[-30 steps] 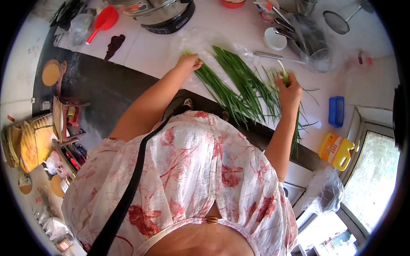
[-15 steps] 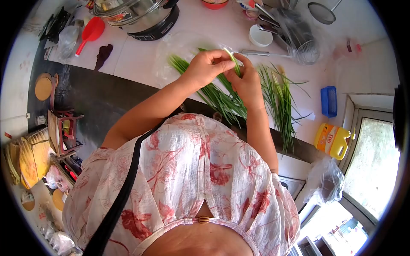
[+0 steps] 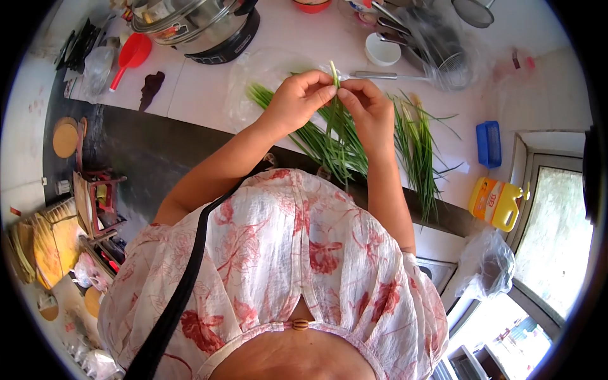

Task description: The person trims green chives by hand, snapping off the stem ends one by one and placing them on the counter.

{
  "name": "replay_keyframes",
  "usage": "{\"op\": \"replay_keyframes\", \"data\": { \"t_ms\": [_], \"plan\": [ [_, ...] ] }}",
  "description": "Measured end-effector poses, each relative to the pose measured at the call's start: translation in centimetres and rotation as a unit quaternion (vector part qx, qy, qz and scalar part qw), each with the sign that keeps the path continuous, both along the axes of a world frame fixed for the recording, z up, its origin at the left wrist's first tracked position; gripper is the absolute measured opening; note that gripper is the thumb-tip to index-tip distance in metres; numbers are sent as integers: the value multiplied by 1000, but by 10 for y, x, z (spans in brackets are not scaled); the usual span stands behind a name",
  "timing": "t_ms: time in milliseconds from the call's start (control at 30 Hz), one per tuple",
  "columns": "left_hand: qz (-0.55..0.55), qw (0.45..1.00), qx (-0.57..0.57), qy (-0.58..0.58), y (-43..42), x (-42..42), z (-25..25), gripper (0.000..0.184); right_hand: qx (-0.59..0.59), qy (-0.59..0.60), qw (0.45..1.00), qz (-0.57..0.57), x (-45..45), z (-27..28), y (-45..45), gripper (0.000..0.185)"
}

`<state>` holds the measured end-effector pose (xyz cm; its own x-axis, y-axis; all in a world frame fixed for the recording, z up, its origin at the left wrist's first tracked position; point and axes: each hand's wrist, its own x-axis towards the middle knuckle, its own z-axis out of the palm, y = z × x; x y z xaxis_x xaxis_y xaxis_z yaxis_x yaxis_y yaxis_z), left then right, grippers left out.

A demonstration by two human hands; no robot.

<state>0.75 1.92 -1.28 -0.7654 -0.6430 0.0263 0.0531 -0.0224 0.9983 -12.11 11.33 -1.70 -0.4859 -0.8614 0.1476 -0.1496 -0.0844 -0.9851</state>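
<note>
My left hand (image 3: pixel 295 102) and my right hand (image 3: pixel 370 115) meet over the front of the counter. Between their thumbs and fingertips they pinch a few green chives (image 3: pixel 334 71), pale ends pointing up and away from me. Under and between my hands lies a pile of chives (image 3: pixel 326 149), its leaves hanging over the counter's front edge. To the right of my right hand is a second bunch of chives (image 3: pixel 418 149), with pale ends at the far side. A clear plastic bag (image 3: pixel 239 101) is spread beneath the left pile.
At the back left stands a steel steamer pot (image 3: pixel 202 28) on a black base, near a red ladle (image 3: pixel 134 52). A white bowl (image 3: pixel 382 49), a long-handled strainer (image 3: pixel 453 68), a blue basket (image 3: pixel 488 144) and a yellow jug (image 3: pixel 496 201) stand to the right.
Both hands have shifted slightly left and turned, and the chives between them now stand straighter. My right fingers have come down closer to my left fingertips.
</note>
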Motion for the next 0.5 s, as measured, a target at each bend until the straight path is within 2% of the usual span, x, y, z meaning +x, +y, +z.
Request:
{"op": "replay_keyframes", "data": {
  "t_ms": [133, 200, 300, 367, 400, 500],
  "plan": [
    [-10, 998, -35, -41, -1, 0, 3, 14, 13, 53, 998, -13, -3, 7, 2, 12],
    [-10, 997, -59, -41, 0, 0, 1, 15, -3, 122, 990, -72, -2, 9, 2, 10],
    [-39, 997, -51, -49, 1, 1, 0, 16, 20, 151, 987, -53, -4, 18, 7, 7],
    [-80, 993, 80, -17, 4, 0, 3, 18, -16, 172, 983, -62, -5, 15, 7, 7],
    [-82, 993, 79, -17, 4, 1, 3, 18, -52, 192, 978, -69, -5, 14, 7, 8],
    [-116, 982, 145, -25, 4, 3, 2, 19, -45, 157, 982, -96, -5, 17, 9, 7]
  ]
}}
